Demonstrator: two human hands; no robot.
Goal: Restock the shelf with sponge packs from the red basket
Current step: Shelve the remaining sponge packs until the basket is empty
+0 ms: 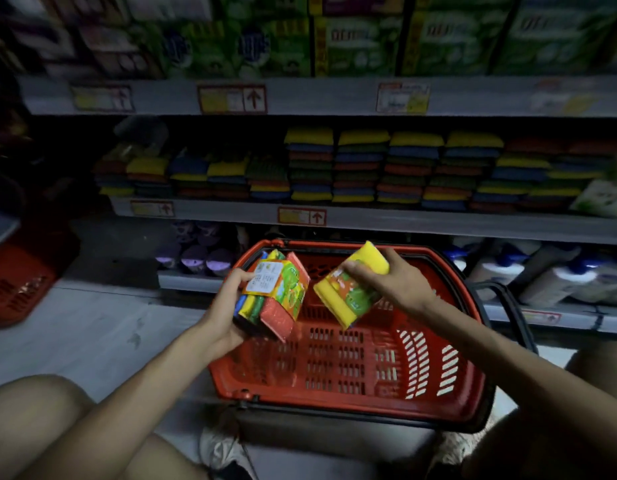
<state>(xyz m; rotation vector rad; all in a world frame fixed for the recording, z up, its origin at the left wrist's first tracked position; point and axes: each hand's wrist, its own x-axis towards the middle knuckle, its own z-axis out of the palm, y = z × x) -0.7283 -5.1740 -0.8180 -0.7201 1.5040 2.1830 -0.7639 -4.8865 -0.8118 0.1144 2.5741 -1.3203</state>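
Observation:
A red basket (438, 382) stands on the floor in front of me, and no packs show inside it. My left hand (227, 306) grips a multicolour sponge pack (275, 292) with a white label, held above the basket's left rim. My right hand (393, 278) grips a second sponge pack (352, 289), yellow with an orange and green wrapper, tilted over the basket's middle. Stacks of coloured sponges (362, 168) fill the middle shelf (404, 221) straight ahead.
Another red basket (19, 278) sits on the floor at the left. The bottom shelf holds purple containers (196, 254) and white bottles (559, 275). Green boxes (362, 43) line the top shelf. My knees frame the lower corners, and a shoe (224, 452) shows below the basket.

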